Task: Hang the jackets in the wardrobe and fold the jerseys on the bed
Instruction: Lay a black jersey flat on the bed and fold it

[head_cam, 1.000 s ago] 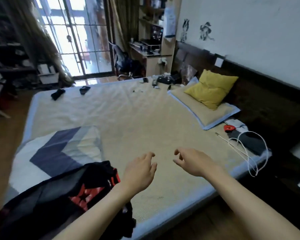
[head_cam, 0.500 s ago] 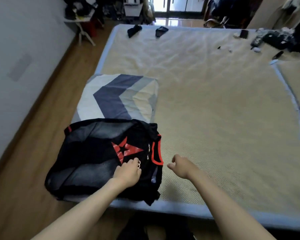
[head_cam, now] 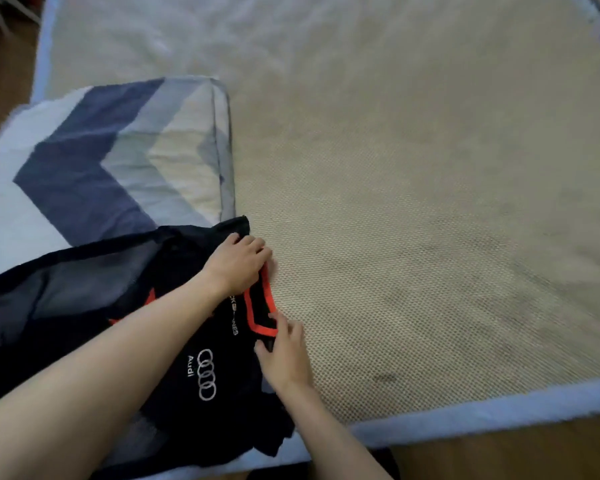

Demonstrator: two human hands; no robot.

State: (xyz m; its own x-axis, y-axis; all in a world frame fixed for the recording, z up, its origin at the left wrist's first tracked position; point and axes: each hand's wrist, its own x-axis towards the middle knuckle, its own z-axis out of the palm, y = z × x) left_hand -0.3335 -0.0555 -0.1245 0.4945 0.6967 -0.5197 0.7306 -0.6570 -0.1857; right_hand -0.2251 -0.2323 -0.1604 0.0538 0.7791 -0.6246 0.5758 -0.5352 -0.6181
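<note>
The woven bed mat (head_cam: 413, 220) lies bare across the middle and right of the frame. A folded striped quilt (head_cam: 111, 157) and the black jersey (head_cam: 194, 393) fill the left.

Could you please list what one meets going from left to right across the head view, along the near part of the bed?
Folded chevron blanket → black jersey → left hand gripping its collar → right hand pinching the collar → bare woven bed mat.

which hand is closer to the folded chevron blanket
Left. The left hand grips the black jersey just below the chevron blanket's near corner; the right hand sits lower at the collar, farther away.
</note>
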